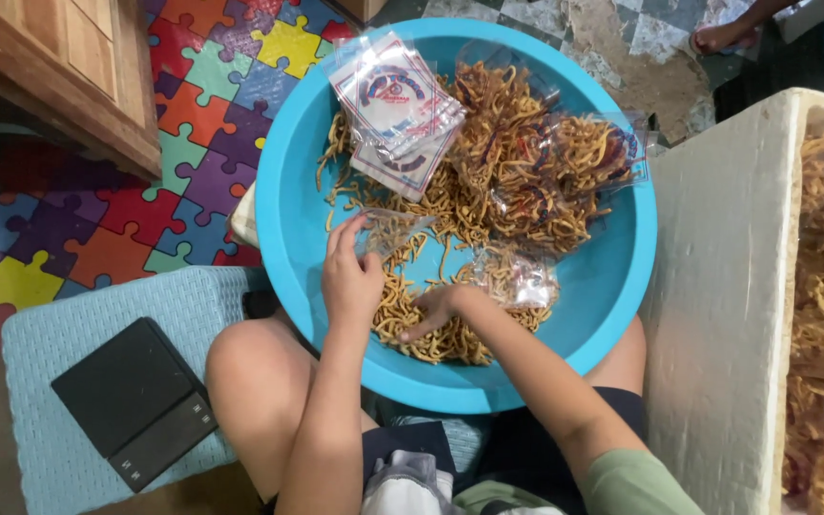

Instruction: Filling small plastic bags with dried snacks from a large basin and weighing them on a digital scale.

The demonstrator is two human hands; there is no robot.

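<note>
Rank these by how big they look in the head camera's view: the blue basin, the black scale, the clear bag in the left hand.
1. Blue basin, by far the largest.
2. Black scale.
3. Clear bag in the left hand, the smallest.

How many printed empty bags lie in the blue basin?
2 visible: both printed bags overlap at the far left side of the blue basin, the upper bag on top of the lower bag. More may be hidden beneath the snack sticks.
</note>
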